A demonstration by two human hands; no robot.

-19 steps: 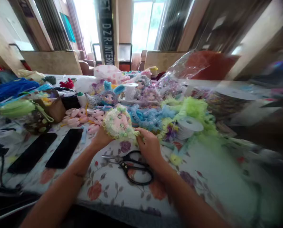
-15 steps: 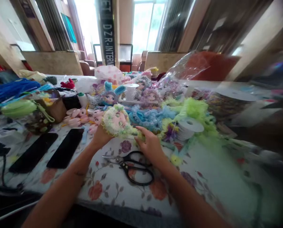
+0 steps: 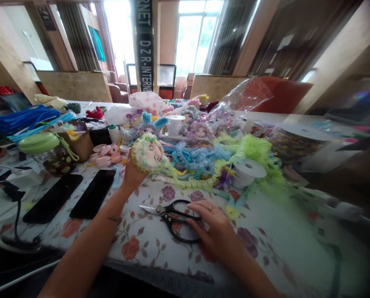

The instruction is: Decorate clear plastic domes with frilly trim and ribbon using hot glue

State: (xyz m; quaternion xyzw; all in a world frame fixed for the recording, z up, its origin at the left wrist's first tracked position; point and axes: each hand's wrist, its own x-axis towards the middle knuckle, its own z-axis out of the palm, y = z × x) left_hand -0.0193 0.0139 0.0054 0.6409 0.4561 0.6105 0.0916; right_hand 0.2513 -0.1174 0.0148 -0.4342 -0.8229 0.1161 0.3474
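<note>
My left hand (image 3: 134, 171) holds up a doll head (image 3: 150, 154) with pale green and cream fluffy trim, its face turned to the right. From it a yellow-green ruffled ribbon (image 3: 194, 182) runs right toward a heap of lime tulle (image 3: 255, 151). Black-handled scissors (image 3: 164, 212) lie on the flowered tablecloth, blades pointing left. My right hand (image 3: 211, 225) is at the scissors' handle loops, its thumb and fingers apart, with the fingertips touching or just over the loops.
Two black phones (image 3: 53, 198) (image 3: 93, 193) lie at the left, near a green-lidded jar (image 3: 39, 142) and a cardboard box (image 3: 79, 145). A white spool (image 3: 248, 171) stands right of centre. Other doll heads (image 3: 200, 128) and blue ruffles (image 3: 200, 157) are piled behind.
My right hand has let go of the ruffled ribbon and moved down to the scissors' handles. The doll head, still in my left hand, has shifted slightly left, and the ribbon now hangs loose across the table.
</note>
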